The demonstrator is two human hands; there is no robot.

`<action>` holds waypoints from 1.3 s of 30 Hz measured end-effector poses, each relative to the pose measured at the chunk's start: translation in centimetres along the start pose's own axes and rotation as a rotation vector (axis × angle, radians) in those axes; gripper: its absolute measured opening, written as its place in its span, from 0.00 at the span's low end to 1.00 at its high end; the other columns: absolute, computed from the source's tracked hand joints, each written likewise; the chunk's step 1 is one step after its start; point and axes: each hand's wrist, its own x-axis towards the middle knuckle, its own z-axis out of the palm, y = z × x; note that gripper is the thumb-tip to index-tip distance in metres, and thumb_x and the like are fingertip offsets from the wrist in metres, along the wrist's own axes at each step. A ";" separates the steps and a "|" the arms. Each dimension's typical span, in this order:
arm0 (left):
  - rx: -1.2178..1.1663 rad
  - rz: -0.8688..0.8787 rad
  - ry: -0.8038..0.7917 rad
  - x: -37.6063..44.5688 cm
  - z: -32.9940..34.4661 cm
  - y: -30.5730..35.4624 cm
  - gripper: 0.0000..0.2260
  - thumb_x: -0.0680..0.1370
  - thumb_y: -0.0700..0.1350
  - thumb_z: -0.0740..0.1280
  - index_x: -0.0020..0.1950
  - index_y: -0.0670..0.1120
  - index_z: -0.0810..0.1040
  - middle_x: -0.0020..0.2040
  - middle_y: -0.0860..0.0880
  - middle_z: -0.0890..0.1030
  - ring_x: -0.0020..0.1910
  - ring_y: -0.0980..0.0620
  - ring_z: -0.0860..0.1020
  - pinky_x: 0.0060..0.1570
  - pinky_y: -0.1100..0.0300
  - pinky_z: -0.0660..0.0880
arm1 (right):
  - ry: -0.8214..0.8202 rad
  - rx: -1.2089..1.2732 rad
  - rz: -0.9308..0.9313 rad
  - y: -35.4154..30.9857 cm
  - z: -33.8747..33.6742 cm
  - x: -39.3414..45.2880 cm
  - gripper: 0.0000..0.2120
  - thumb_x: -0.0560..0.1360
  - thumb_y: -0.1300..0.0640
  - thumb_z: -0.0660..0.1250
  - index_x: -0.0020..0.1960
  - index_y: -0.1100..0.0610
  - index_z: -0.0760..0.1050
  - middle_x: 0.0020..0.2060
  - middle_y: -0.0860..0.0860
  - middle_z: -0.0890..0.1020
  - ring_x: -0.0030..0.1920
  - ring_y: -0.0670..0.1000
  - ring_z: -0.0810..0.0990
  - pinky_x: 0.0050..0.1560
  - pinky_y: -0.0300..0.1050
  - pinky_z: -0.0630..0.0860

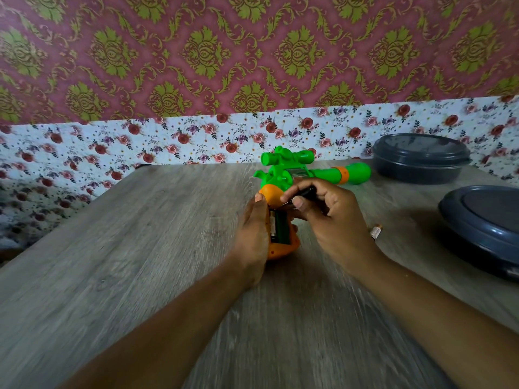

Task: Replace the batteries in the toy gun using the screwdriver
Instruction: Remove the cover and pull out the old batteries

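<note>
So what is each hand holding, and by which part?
Left hand grips the toy gun by its orange grip; right hand pinches the screwdriver by its handle.

A: What covers my arms?
B: Nothing. My left hand (252, 234) and right hand (334, 223) are bare, both forearms uncovered, with short, unpainted nails on my fingers.

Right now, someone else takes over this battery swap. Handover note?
Left hand grips the orange handle of the toy gun, which lies on the table.
Right hand holds the screwdriver, tip at the top of the open battery compartment.
Done: cover is off; a battery sits inside.
One loose battery lies on the table right of the right hand. Whether it is old or new, cannot tell.
Left: finish the swap, refit the cover, screw it down. Cover not in view.
</note>
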 end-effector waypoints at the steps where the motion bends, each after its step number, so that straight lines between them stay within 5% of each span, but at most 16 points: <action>1: 0.005 0.004 -0.005 0.0 0.0 0.0 0.20 0.82 0.54 0.50 0.64 0.44 0.73 0.52 0.41 0.81 0.42 0.49 0.80 0.33 0.60 0.78 | -0.008 -0.012 0.000 0.1 0.0 0.0 0.10 0.75 0.66 0.63 0.43 0.53 0.77 0.41 0.49 0.83 0.47 0.52 0.82 0.51 0.51 0.79; 9: 0.102 0.048 -0.038 -0.3 0.1 0.1 0.17 0.82 0.53 0.51 0.62 0.49 0.74 0.53 0.43 0.81 0.41 0.52 0.81 0.37 0.59 0.79 | 0.014 0.141 0.131 -0.3 0.0 0.0 0.07 0.75 0.68 0.61 0.44 0.60 0.77 0.40 0.56 0.81 0.44 0.52 0.82 0.46 0.38 0.79; 16: 0.059 0.117 -0.048 -1.0 0.5 1.0 0.13 0.82 0.44 0.55 0.43 0.58 0.74 0.42 0.47 0.80 0.38 0.49 0.78 0.30 0.63 0.78 | 0.067 0.345 0.314 -0.8 -0.6 0.3 0.09 0.78 0.66 0.58 0.44 0.60 0.75 0.39 0.57 0.82 0.40 0.54 0.82 0.42 0.40 0.81; 23: 0.077 0.092 -0.075 -0.9 0.3 0.9 0.10 0.82 0.44 0.55 0.51 0.55 0.74 0.45 0.43 0.79 0.40 0.48 0.78 0.30 0.63 0.77 | 0.042 0.298 0.310 -1.3 -0.8 0.5 0.09 0.78 0.66 0.58 0.43 0.59 0.74 0.38 0.57 0.81 0.40 0.54 0.82 0.44 0.43 0.80; 35: 0.009 0.027 -0.103 -0.9 0.1 1.2 0.08 0.80 0.40 0.57 0.50 0.51 0.73 0.46 0.41 0.76 0.38 0.49 0.78 0.31 0.62 0.78 | 0.075 0.310 0.303 -1.9 -1.7 1.1 0.09 0.79 0.63 0.56 0.42 0.58 0.72 0.36 0.55 0.79 0.38 0.54 0.80 0.42 0.45 0.80; 39: -0.014 0.024 -0.102 -0.8 0.1 1.1 0.08 0.79 0.39 0.58 0.51 0.50 0.73 0.44 0.43 0.77 0.36 0.49 0.78 0.32 0.61 0.78 | -0.063 0.031 0.380 -2.4 -2.5 1.3 0.10 0.80 0.63 0.53 0.42 0.56 0.68 0.32 0.52 0.69 0.26 0.48 0.68 0.28 0.41 0.67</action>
